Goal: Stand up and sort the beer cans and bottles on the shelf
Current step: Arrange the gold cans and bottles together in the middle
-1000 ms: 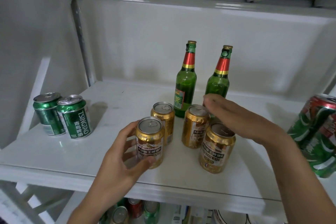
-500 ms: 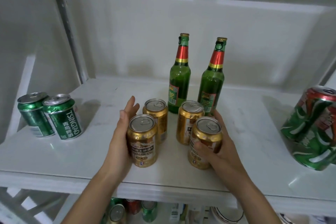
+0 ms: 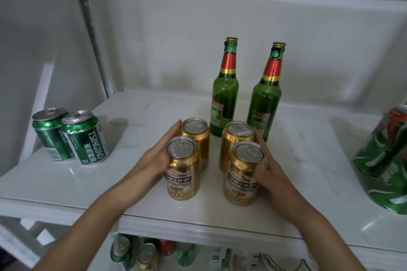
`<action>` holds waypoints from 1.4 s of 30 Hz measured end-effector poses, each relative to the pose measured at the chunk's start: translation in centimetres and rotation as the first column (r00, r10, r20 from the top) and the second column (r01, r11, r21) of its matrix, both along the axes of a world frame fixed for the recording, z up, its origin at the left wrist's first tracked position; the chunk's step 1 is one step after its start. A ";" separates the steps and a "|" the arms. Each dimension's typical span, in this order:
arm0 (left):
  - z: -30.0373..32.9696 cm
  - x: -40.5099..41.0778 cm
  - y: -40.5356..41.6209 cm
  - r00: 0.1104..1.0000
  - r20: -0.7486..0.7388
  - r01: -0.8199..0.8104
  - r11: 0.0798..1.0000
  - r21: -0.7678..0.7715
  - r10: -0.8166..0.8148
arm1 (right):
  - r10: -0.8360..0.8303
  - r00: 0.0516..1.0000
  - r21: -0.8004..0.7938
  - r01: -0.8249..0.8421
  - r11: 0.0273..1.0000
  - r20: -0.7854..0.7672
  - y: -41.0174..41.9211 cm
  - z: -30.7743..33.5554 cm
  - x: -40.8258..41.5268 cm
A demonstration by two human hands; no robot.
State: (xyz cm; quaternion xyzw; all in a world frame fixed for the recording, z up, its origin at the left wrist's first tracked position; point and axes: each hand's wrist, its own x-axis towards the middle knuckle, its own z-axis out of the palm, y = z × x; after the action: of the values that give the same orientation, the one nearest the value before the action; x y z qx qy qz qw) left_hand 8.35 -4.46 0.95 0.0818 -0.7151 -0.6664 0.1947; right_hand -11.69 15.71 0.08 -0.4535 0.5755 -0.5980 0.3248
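Observation:
Four gold beer cans stand in a two-by-two block on the white shelf [image 3: 308,160]. My left hand [image 3: 157,157] lies along the left side of the front left gold can [image 3: 181,171], its fingertips reaching the back left gold can [image 3: 196,134]. My right hand [image 3: 269,170] cups the right side of the front right gold can [image 3: 243,176], thumb on its front, fingers touching the back right gold can [image 3: 235,138]. Two green bottles [image 3: 224,103] [image 3: 265,105] stand upright just behind the block.
Two green Tsingtao cans [image 3: 84,138] stand at the shelf's left end. Green-and-red cans [image 3: 387,160] fill the right edge. The shelf's back wall [image 3: 176,50] lies behind the bottles. More cans [image 3: 145,255] sit on the level below.
My right hand came down from above the cans onto the right side of the front right can. My left hand flattened along the two left cans. The gold cans now form a neater square.

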 end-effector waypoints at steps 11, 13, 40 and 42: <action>1.7 0.5 -3.9 0.927 0.311 0.310 0.893 -0.326 -0.209 | 0.332 0.915 0.263 -0.270 0.926 -0.229 0.8 3.0 -5.1; 1.6 0.3 -3.8 0.932 0.302 0.300 0.893 -0.337 -0.199 | 0.317 0.919 0.244 -0.260 0.934 -0.233 0.3 2.7 -4.7; 2.1 -0.1 -5.2 0.960 0.280 0.121 0.925 -0.361 -0.017 | 0.233 0.953 0.108 -0.216 0.971 -0.194 -3.8 1.5 -2.3; 2.4 -0.3 -5.4 0.952 0.303 0.154 0.920 -0.361 -0.041 | 0.229 0.956 0.106 -0.212 0.971 -0.186 -4.1 1.5 -2.3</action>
State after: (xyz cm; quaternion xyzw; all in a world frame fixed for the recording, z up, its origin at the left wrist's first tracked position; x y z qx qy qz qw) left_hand 8.06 -9.83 3.36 0.1030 -0.8545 -0.5047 0.0664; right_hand -13.94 11.61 1.53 -0.5575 0.5755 -0.4853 0.3500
